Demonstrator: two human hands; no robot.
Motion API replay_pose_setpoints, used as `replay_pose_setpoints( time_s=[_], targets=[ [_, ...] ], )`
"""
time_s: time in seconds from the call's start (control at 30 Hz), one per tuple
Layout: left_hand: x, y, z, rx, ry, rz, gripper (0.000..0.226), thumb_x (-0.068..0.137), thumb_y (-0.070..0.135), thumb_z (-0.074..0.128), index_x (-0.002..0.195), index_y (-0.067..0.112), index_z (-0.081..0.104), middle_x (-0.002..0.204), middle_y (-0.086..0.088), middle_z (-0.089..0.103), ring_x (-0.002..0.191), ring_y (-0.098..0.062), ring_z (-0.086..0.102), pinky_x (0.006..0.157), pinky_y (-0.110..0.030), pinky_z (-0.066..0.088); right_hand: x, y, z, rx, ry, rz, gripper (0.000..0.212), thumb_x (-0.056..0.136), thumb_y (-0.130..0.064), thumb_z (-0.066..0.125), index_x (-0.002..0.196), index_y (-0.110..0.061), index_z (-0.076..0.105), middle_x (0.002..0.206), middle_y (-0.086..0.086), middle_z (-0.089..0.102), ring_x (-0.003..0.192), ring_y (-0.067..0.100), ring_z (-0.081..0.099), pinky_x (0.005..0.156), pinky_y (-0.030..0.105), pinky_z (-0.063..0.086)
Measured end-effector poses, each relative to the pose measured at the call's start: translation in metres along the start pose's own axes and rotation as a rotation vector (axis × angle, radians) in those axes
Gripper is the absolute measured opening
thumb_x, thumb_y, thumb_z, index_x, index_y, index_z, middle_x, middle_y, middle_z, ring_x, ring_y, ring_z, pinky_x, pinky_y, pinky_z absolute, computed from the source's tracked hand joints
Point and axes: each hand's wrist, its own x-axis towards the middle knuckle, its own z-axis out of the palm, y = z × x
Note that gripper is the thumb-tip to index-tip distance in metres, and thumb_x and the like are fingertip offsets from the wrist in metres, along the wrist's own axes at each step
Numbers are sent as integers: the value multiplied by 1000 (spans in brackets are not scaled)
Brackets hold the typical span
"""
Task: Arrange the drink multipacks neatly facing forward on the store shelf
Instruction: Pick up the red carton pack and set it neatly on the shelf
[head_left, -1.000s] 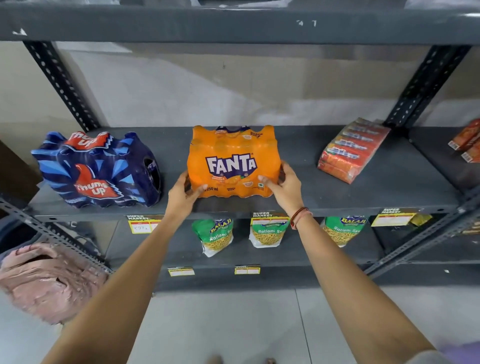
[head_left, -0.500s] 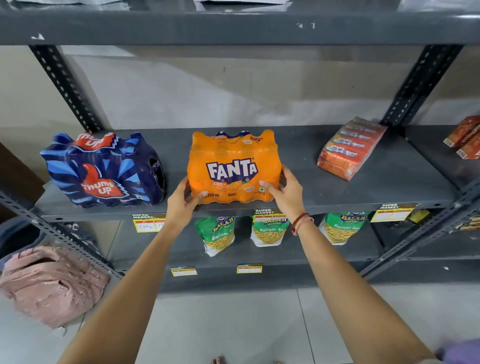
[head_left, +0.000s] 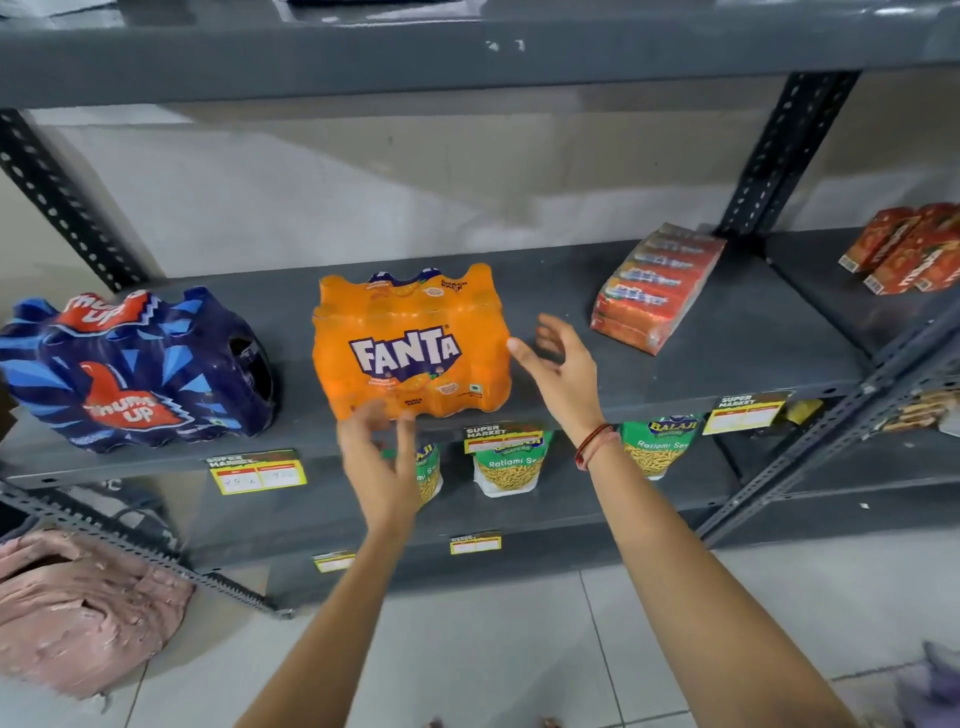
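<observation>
Hands are seen nearest, both spread and grasping nothing: the left hand (head_left: 382, 465) is held just below the shelf (head_left: 727, 332) edge, fingertips at the bottom front of the Fanta pack (head_left: 410, 343); the right hand (head_left: 558, 371) is held beside the pack's right face, whether touching cannot be told. The orange shrink-wrapped pack is stood upright at the shelf's front edge, logo turned forward. A Thums Up pack (head_left: 135, 369) is set to its left with a gap between. Bare shelf is left right of the Fanta, up to a tilted red packet (head_left: 654, 286) farther back.
</observation>
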Motion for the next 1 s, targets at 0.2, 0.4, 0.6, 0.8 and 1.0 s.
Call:
replay_pose_setpoints(
  time_s=[0.2, 0.4, 0.6, 0.8, 1.0],
  targets=[
    [-10, 48, 93, -44, -527, 89, 15, 89, 24, 61, 104, 24, 58, 104, 0, 59, 89, -2, 59, 71, -13, 46, 42, -1, -75, -36, 189, -47, 37, 83, -25, 69, 113, -5, 60, 104, 4, 64, 91, 2, 60, 75, 3, 44],
    [20, 94, 192, -35, -616, -77, 30, 88, 26, 62, 113, 11, 59, 104, 1, 62, 82, 0, 55, 68, -6, 42, 99, 18, -154, -170, 317, -13, 37, 82, -31, 69, 109, -6, 63, 113, 12, 63, 102, 22, 60, 93, 42, 50],
    [27, 108, 272, -118, -363, -521, 59, 84, 39, 64, 125, 0, 48, 123, -11, 57, 106, -26, 57, 93, -34, 44, 166, 19, -195, -394, 173, 13, 44, 81, -40, 68, 111, -8, 63, 114, 14, 66, 106, 27, 61, 91, 31, 47],
    [27, 116, 318, -188, -349, -624, 86, 68, 50, 75, 133, 6, 39, 129, -14, 55, 115, -31, 56, 97, -39, 46, 227, 31, -206, -651, -72, 120, 56, 81, -41, 68, 122, -6, 54, 126, 20, 56, 121, 34, 50, 106, 44, 38],
    [30, 110, 320, -98, -335, -561, 84, 70, 43, 77, 132, 5, 37, 131, -13, 54, 117, -29, 54, 93, -35, 43, 260, 54, -213, -624, -122, 257, 104, 42, -70, 75, 125, -14, 49, 130, 11, 54, 122, 29, 49, 107, 45, 40]
  ],
)
